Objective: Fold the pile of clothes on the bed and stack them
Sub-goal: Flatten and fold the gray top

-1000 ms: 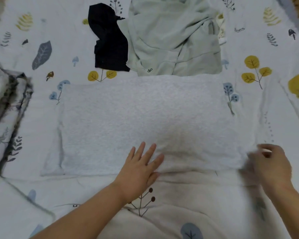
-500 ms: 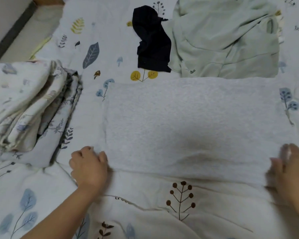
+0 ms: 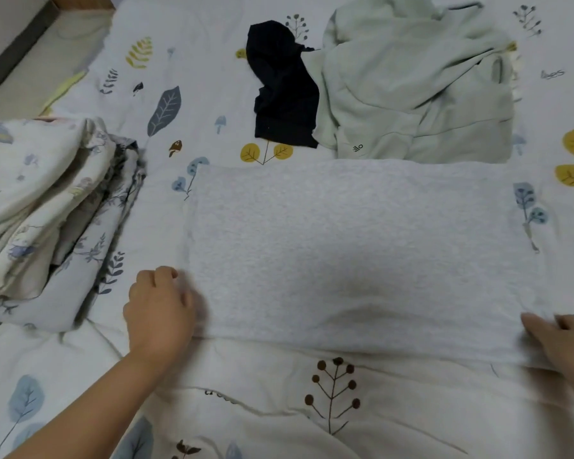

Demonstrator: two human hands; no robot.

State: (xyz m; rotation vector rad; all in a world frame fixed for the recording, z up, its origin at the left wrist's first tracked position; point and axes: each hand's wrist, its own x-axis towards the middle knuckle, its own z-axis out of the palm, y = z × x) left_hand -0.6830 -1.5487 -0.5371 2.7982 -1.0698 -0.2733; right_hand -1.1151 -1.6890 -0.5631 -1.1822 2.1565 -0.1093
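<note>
— Two hands on one piece, is that right?

— Yes. A pale grey towel (image 3: 362, 246) lies spread flat in a wide rectangle across the middle of the bed (image 3: 196, 94), on the leaf-printed cover. The left hand (image 3: 158, 313) sits at its near left corner, fingers curled under with the knuckles up. The picture is blurred there, but the fingers appear to be gripping the towel's edge.

— And the other one?

— The right hand (image 3: 564, 342) is at the near right corner, partly cut off by the frame. Its thumb lies on top of the fabric and the fingers go beneath, so it pinches the towel's edge.

— Is the towel lifted anywhere?

— Only slightly, at the right corner; the rest lies flat.

— What sits beyond it?

— Just past the far edge, a mint-green garment (image 3: 418, 87) lies crumpled, its hem touching or slightly overlapping the towel's far edge. A small logo shows near its lower left. A black garment (image 3: 284, 87) lies bunched at the green one's left side, touching it.

— Anything to the left?

— A stack of folded printed fabric (image 3: 47, 207) rests on the bed well left of the towel, apart from it. At the top left corner, past the edge of the bed, a strip of floor (image 3: 24, 64) shows.
</note>
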